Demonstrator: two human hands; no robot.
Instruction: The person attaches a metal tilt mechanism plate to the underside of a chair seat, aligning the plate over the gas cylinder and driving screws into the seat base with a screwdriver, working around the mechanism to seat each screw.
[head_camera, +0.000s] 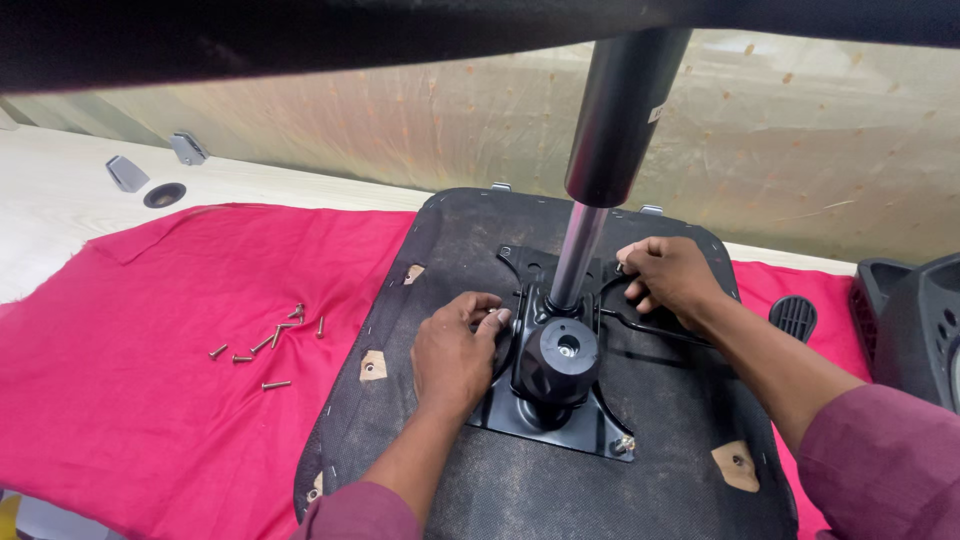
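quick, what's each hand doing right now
Left hand: fingers curled on the black metal plate, gripping nothing visible.
Right hand: fingers closed around the thin black lever.

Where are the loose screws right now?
In the head view, the loose screws lie scattered on the red cloth, left of the black seat base and left hand.

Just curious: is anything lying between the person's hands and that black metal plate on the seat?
Nothing visible. The left hand and right hand both rest right on the plate, either side of the post.

Glossy black metal plate (560, 415), shiny steel rod (575, 255), red cloth (150, 420).
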